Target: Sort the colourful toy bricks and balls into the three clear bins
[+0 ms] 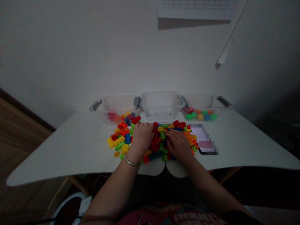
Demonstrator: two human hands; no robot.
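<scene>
A heaped pile of bright plastic building blocks [155, 145] lies near the front of the white table. My left hand [142, 136], with a silver bangle at the wrist, rests over the left half of the pile. Its fingers bend down among the blocks and their tips are hidden. On the right half lies my right hand [179, 142], fingers stretched out over the blocks and apart, nothing visibly gripped. Between the hands, a yellow round-ended piece [160, 128] and a green round piece [162, 136] are close to the right fingertips. Yellow blocks [116, 142] spread out on the left.
Three clear bins stand along the wall: the left bin [103, 116] holds colourful pieces, the middle bin [161, 101] shows none, the right bin [221, 109] holds coloured balls [200, 117]. A phone [202, 139] lies right of the pile. The white table [70, 147] has a notched front edge.
</scene>
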